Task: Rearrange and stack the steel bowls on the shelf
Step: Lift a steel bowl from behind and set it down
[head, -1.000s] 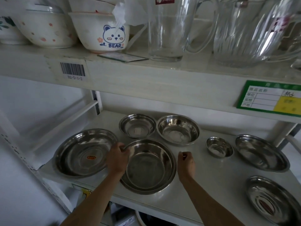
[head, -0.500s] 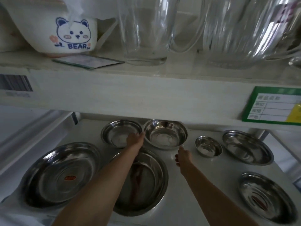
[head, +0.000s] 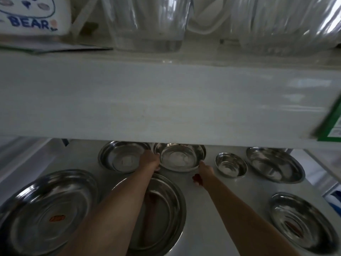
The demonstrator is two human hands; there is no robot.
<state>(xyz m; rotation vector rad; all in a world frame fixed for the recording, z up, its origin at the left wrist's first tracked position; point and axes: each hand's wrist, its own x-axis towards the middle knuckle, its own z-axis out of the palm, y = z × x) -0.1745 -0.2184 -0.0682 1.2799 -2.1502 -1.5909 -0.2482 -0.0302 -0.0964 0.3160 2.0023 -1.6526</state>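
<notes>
Several steel bowls lie on the white lower shelf [head: 212,209]. My left hand [head: 150,159] grips the left rim of a deep bowl [head: 178,157] at the back centre, and my right hand [head: 205,169] holds its right rim. To its left stands a medium bowl [head: 121,157]. Under my left forearm lies a wide shallow bowl [head: 162,213]. At the front left sits a big shallow bowl [head: 46,211]. A small bowl [head: 230,164] stands just right of my right hand.
Two more shallow bowls lie at the right, one at the back [head: 275,164] and one at the front [head: 302,224]. The upper shelf's thick front edge [head: 166,100] hangs low over the back bowls, carrying glass jugs [head: 147,23] and a bear-print bowl [head: 31,17].
Both hands left the wide front bowl, reached back and closed on the rims of the deep back-centre bowl. The view moved closer under the upper shelf.
</notes>
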